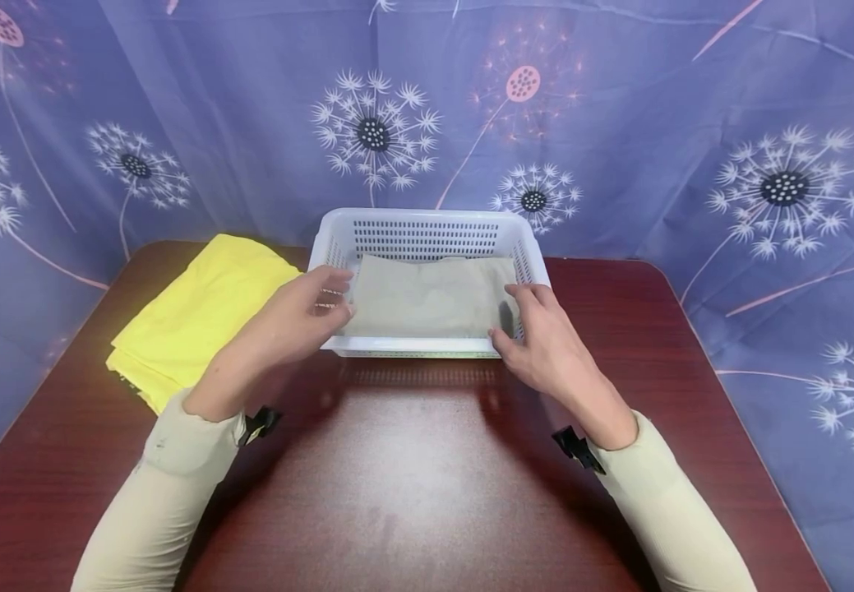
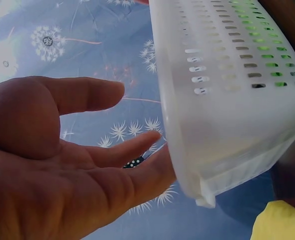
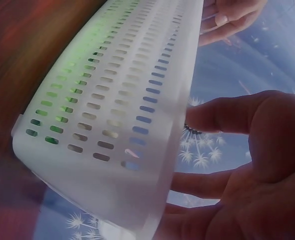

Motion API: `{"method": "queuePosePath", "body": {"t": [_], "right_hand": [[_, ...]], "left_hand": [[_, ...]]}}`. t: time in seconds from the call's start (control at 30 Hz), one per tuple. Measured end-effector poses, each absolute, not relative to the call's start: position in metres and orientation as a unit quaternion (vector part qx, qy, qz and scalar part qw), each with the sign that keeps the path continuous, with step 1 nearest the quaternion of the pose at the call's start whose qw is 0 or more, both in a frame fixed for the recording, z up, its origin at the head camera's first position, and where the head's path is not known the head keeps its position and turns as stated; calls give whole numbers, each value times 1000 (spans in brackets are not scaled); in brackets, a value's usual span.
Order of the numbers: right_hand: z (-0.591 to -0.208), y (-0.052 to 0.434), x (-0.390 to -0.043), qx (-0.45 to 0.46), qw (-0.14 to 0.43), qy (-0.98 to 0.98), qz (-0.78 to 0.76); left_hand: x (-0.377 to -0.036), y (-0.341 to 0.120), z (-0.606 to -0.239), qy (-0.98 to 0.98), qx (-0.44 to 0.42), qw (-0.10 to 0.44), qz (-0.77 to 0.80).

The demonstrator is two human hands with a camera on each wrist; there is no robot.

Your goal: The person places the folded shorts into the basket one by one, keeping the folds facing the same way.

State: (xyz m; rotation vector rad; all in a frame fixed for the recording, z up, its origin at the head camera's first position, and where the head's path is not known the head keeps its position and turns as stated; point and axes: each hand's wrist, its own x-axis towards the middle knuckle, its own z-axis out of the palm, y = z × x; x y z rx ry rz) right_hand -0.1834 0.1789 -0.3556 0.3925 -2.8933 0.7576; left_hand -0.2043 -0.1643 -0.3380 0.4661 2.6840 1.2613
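Note:
A white plastic basket [image 1: 412,346] with slotted walls stands at the back of the table. Inside lies a folded pale grey cloth [image 1: 434,296], spread flat across it. Green [image 3: 62,110] shows through the lower slots in both wrist views. My left hand [image 1: 297,316] is at the basket's left end, thumb and fingers apart, fingertips right at the rim. At the front right corner is my right hand [image 1: 548,341], its fingers loosely bent over the rim and its thumb by the front edge. Neither hand grips anything.
A folded bright yellow cloth [image 1: 205,304] lies on the dark red-brown table [image 1: 412,477], left of the basket. Close behind the table hangs a blue curtain [image 1: 249,107] with dandelion prints, which also runs along both sides.

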Motion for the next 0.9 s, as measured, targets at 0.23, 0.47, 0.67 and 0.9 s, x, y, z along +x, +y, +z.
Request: {"method": "queuePosePath", "body": {"t": [0.23,0.47,0.67,0.9], "right_hand": [[-358,180,-175,159,104,-950,248],[-359,180,-167,182,135,-942,246],[-361,181,-161,183,144,-941,244],[-364,183,-156,194,163,-939,234]], "left_hand": [[-200,-172,-338,891,137,44,430],[-194,-181,-338,895,125,29,428],[-189,-190,-341,893,130,2,430],[-186,-202,-347,893,139,-29,426]]}}
